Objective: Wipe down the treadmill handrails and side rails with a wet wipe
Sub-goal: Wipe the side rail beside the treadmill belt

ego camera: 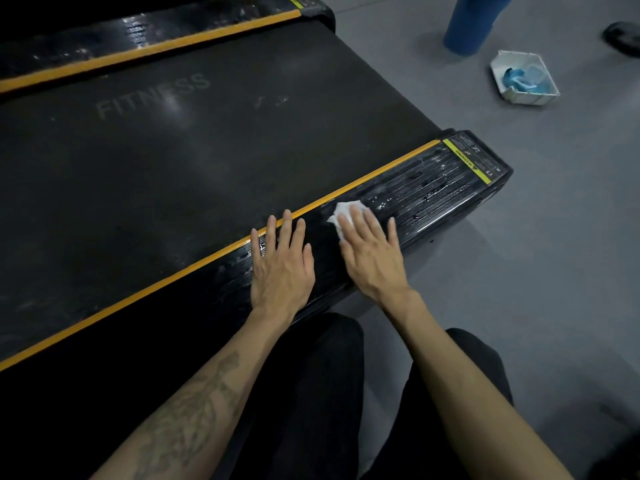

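Observation:
The near side rail of the treadmill is black, ribbed and edged with an orange stripe; it looks wet and streaked towards its far end. My right hand lies flat on the rail with straight fingers, pressing a crumpled white wet wipe that sticks out beyond the fingertips. My left hand rests flat on the same rail just to the left, fingers spread, holding nothing. The far side rail runs along the top left, also streaked. No handrails are in view.
The dark running belt marked FITNESS lies between the rails. On the grey floor to the right stand a white tub holding something blue, a blue cylinder and a dark shoe. My dark-trousered legs are below.

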The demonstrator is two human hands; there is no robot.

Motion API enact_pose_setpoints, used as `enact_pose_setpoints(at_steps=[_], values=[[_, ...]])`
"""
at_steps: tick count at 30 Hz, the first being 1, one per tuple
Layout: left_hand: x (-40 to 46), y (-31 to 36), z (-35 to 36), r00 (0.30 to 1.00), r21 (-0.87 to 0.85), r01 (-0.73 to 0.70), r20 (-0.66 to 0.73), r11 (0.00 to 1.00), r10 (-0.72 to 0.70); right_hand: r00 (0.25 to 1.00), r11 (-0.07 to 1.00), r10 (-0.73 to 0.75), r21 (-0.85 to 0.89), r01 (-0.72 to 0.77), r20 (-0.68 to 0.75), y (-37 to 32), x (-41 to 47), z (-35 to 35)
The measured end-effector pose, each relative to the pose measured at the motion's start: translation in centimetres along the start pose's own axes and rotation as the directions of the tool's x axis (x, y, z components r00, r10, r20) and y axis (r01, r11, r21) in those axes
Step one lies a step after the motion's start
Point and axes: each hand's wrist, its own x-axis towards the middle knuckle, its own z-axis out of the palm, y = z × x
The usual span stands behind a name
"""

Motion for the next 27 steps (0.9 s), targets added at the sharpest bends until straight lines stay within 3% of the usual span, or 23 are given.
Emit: enact_pose_setpoints(at_steps=[2,8,13,18,24,27], values=[[0.0,-0.1,0.0,1.0,-0.004,0.003,-0.001,1.0,-0.003,0.999,0.998,0.052,0.037,-0.051,-0.015,-0.5,-0.5,0.0],[0.0,-0.2,0.1,1.0,0.002,-0.001,0.016,1.0,0.001,0.991,0.991,-0.13,0.004,0.13,0.026,-2.4,-1.0,0.3],[0.0,0.0,0.0,1.0,-0.003,0.004,0.007,1.0,-0.004,0.999,0.999,0.028,0.019,-0.028,-0.021,-0.4,-0.2,0.2],[0.0,-0.1,0.1,1.0,0.017,-0.005,0.027,1.0,0.004,0.992,0.991,-0.127,0.037,0.126,0.013,-2.7,-1.3,0.6],[0.0,0.0,0.1,1.0,0.007,0.0,0.015,1.0,0.0,0.999,0.998,0.04,0.054,-0.04,-0.009,-0.7,0.6,-0.1],[-0.1,0.0,0.0,1.0,0.02,-0.002,0.013,1.0,0.002,1.0,0.994,-0.01,0.107,0.011,-0.009,-2.5,-1.3,0.1]])
